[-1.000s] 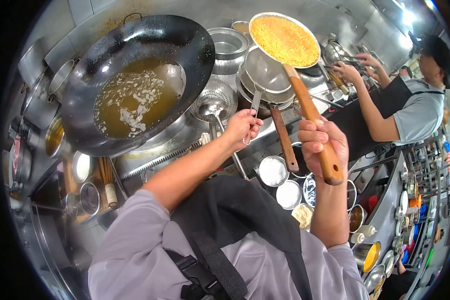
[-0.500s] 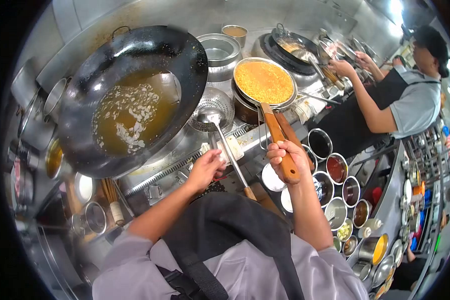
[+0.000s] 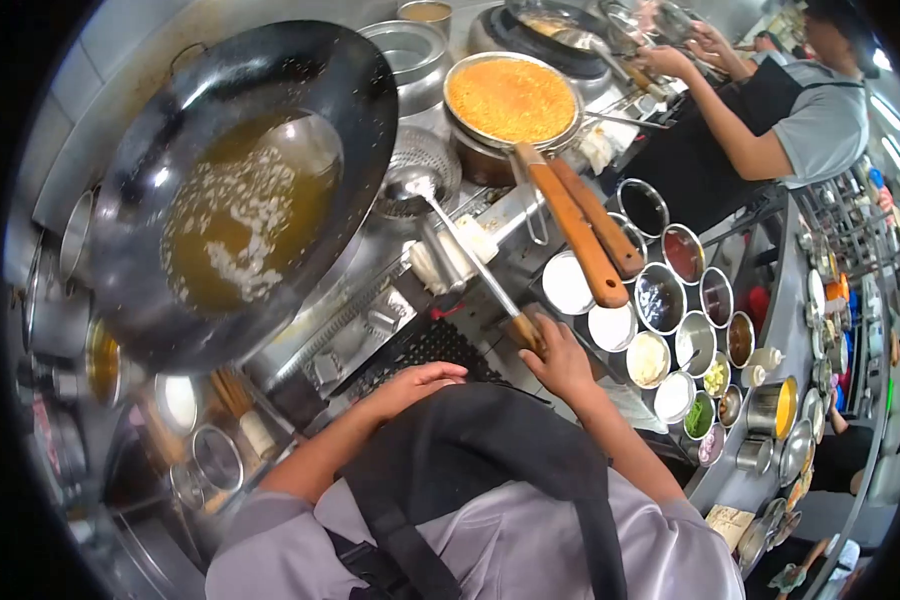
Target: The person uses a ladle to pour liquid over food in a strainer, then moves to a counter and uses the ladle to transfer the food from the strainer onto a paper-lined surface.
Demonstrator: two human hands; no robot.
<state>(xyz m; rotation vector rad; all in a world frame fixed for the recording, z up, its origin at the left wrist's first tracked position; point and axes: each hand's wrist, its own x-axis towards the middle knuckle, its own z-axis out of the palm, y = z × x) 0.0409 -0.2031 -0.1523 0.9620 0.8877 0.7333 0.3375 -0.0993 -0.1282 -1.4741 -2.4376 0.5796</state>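
My right hand point(image 3: 562, 362) is at the wooden end of the long metal ladle point(image 3: 475, 262), fingers closed round it. The ladle's bowl rests on a perforated strainer point(image 3: 425, 150). My left hand point(image 3: 420, 384) lies near my apron, its fingers stretched out and holding nothing. A big black wok point(image 3: 360, 120) at the left holds yellowish oil with many pale slices point(image 3: 245, 265). Beyond the ladle, a round strainer of orange-yellow crumbs point(image 3: 510, 98) sits on a pot, its wooden handle point(image 3: 570, 225) pointing toward me beside a second wooden handle point(image 3: 600, 220).
Bowls of sauces and white powders point(image 3: 612, 327) stand at the right, with chopped greens point(image 3: 699, 414) among them. A co-worker point(image 3: 770, 120) works at another wok point(image 3: 560, 30) at the upper right. More metal pots and a tied wooden bundle point(image 3: 255, 430) are at the left.
My right hand has let go of the crumb strainer's handle and moved down to the ladle's handle. My left hand has drawn back toward my apron. The view has shifted.
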